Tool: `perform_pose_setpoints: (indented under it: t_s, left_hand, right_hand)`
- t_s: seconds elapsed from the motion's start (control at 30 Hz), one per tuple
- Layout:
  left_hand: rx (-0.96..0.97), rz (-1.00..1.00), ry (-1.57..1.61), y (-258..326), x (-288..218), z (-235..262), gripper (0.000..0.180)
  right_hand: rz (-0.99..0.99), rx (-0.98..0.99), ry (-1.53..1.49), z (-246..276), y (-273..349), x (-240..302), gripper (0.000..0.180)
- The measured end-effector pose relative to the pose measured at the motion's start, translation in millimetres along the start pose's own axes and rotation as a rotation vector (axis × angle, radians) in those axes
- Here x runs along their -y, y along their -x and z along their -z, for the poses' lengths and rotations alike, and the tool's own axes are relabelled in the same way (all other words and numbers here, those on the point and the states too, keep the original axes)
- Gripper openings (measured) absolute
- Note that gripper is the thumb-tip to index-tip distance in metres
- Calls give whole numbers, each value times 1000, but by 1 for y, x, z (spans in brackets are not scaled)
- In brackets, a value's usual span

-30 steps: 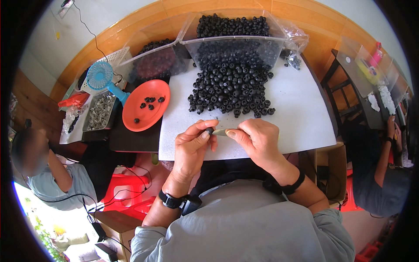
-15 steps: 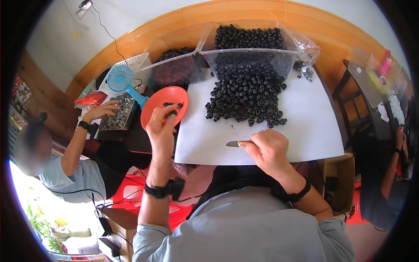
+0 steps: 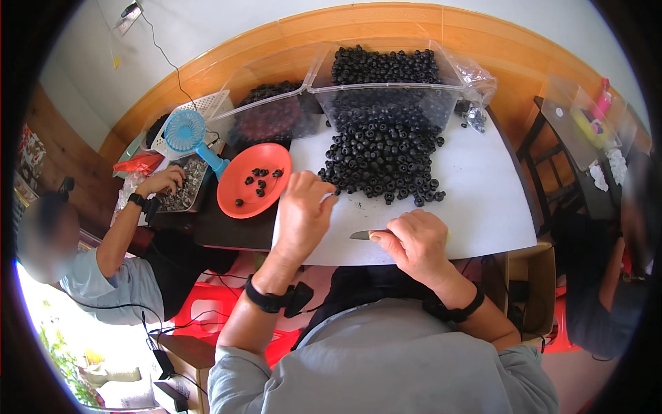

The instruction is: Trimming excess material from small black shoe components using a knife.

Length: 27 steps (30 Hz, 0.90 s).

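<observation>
The left hand (image 3: 303, 210) reaches over the left edge of the white table (image 3: 483, 200), its fingers curled and its fingertips at the near-left fringe of the heap of black beads (image 3: 383, 159); whether it pinches a bead I cannot tell; the right hand (image 3: 417, 241) rests at the near edge of the table, clenched around a small knife (image 3: 360, 235) whose blade points left, toward the left hand, the two hands being apart; the heap of black beads lies on the far middle of the table, spilling toward the person from a clear plastic bin (image 3: 386, 86) that stands at the far edge and is filled with the same beads; a second clear bin (image 3: 265, 117) with darker contents sits just beside it to the left; an orange dish (image 3: 254, 181) with a few loose beads in it stands just off the left edge of the table, beside the left hand; a blue handheld fan (image 3: 189, 134) stands behind the dish; a crumpled clear bag (image 3: 476, 96) with a few beads lies at the far-right corner; further left, another person's hand (image 3: 164, 181) rests on a tray of small greyish pieces (image 3: 185, 190).
</observation>
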<state>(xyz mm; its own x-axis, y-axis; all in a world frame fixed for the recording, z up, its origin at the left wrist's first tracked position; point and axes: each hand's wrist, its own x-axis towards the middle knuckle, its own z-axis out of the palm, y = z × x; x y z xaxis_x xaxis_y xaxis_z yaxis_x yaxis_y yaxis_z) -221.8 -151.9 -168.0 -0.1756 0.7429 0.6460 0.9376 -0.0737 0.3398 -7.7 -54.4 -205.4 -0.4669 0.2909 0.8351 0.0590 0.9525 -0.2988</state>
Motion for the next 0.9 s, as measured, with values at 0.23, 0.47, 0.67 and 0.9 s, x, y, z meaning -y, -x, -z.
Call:
perform_pose_setpoints:
  t_s: [0.23,0.47,0.67,0.9]
  left_hand:
    - [58,50,-315,4,14,-35,22]
    - [9,57,-207,9,11,-30,19]
    - [-17,-18,-143,11,10,-32,21]
    - [16,129,125,27,-13,-15,29]
  right_hand:
    - [37,27,22,1,3,1,30]
    - [41,24,46,0,5,0,33]
    - [52,30,47,-1,5,0,32]
    - [51,24,53,-1,7,-1,31]
